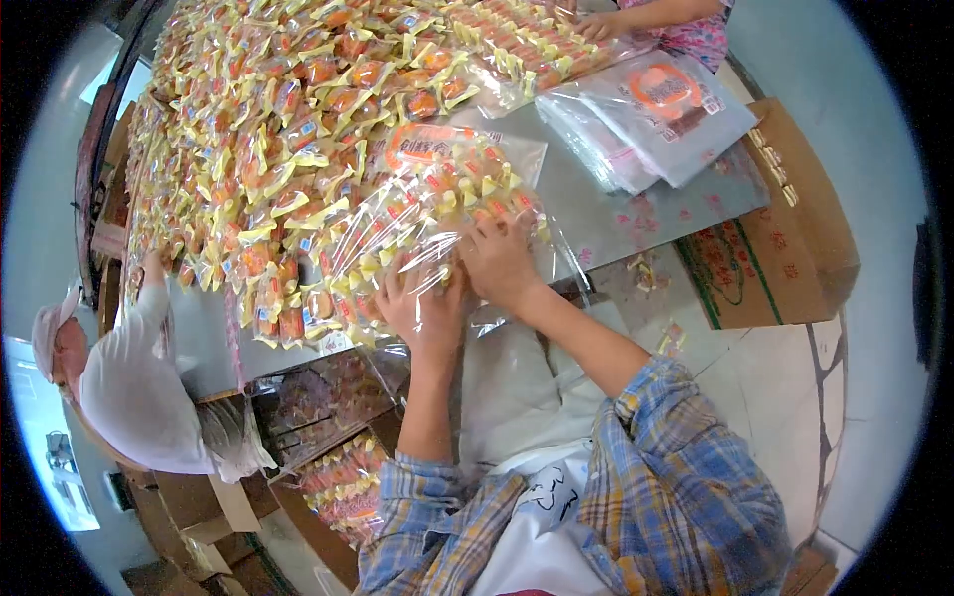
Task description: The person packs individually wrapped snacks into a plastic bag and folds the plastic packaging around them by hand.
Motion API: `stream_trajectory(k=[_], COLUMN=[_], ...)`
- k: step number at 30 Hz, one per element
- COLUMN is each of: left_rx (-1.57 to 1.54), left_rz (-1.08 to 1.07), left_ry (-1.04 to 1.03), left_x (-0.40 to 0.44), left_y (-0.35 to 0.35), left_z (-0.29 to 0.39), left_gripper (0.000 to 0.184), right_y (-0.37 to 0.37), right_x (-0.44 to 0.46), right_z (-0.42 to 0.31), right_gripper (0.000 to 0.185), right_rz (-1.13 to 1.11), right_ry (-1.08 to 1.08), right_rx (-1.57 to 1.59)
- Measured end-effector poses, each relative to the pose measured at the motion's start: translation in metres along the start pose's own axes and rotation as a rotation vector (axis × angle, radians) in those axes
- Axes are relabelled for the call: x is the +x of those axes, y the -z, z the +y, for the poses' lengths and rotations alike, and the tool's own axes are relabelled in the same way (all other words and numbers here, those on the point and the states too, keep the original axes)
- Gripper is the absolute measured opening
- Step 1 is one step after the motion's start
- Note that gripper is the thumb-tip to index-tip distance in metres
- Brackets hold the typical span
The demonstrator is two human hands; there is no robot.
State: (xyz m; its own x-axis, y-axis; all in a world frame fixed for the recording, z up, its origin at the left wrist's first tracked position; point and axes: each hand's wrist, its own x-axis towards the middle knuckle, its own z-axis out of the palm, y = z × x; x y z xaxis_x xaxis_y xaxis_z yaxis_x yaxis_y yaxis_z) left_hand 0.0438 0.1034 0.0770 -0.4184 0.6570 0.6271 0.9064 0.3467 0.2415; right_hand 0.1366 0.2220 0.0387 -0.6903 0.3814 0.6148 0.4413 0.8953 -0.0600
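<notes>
A large clear plastic bag (397,214) with orange print lies at the table's front edge, filled with small yellow-and-red wrapped packets. My left hand (424,303) is inside or under the clear film at the bag's near side, fingers bent against the packets. Beside it, my right hand (500,260) presses on the packets at the bag's right part, its fingers bent and slightly apart. Whether either hand grips a single packet cannot be made out. A big heap of wrapped packets (248,149) spreads behind and left of the bag.
Flat printed bags (651,114) are stacked on the metal table (696,199) at the right. Cardboard boxes stand right (765,248) and below left (298,507), the latter holding packets. One person (149,387) is at the left; another person's arm (646,18) reaches in at the top.
</notes>
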Motion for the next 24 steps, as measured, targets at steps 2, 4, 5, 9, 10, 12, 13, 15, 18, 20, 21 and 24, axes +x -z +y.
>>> stream_trajectory(k=[2,4,5,9,10,12,13,15,18,20,21,24], left_rx=[-0.035,-0.049,-0.051,-0.021,-0.002,-0.018,-0.026,-0.031,-0.035,-0.053,-0.074,-0.141], left_rz=[0.052,0.087,0.074,0.122,0.158,0.188,0.181,0.153,0.102,0.089,0.084,0.145], left_ry=[0.037,0.021,0.039,0.122,0.144,0.150,0.160,0.173,0.202,0.255,0.291,0.237], left_x=[-0.001,0.000,-0.001,-0.001,-0.001,0.000,0.002,0.000,-0.001,0.004,0.005,0.002], left_y=[0.002,0.002,0.003,-0.002,-0.006,-0.012,-0.009,-0.009,-0.009,0.000,0.001,-0.003], left_z=[0.003,0.004,0.005,0.014,0.016,0.016,0.019,0.019,0.016,0.022,0.024,0.021], left_gripper=[0.033,0.033,0.037,0.038,0.035,0.038,0.039,0.039,0.040,0.041,0.040,0.040], right_y=[0.002,0.009,0.013,0.021,0.022,0.019,0.014,0.011,0.011,0.009,0.007,0.003], right_x=[0.001,0.004,0.005,0.008,0.009,0.009,0.008,0.006,0.004,0.004,0.004,0.000], right_z=[0.002,0.000,0.002,0.006,0.006,0.008,0.009,0.010,0.009,0.010,0.011,0.012], right_gripper=[0.023,0.025,0.024,0.024,0.023,0.022,0.021,0.018,0.021,0.023,0.024,0.025], right_rz=[0.120,0.128,0.112,0.103,0.102,0.124,0.146,0.167,0.171,0.176,0.186,0.207], right_ry=[0.004,-0.029,-0.019,-0.059,-0.064,-0.072,-0.079,-0.100,-0.134,-0.135,-0.134,-0.145], right_rx=[0.053,0.061,0.074,0.130,0.083,0.028,0.018,0.030,0.092,0.132,0.136,0.129])
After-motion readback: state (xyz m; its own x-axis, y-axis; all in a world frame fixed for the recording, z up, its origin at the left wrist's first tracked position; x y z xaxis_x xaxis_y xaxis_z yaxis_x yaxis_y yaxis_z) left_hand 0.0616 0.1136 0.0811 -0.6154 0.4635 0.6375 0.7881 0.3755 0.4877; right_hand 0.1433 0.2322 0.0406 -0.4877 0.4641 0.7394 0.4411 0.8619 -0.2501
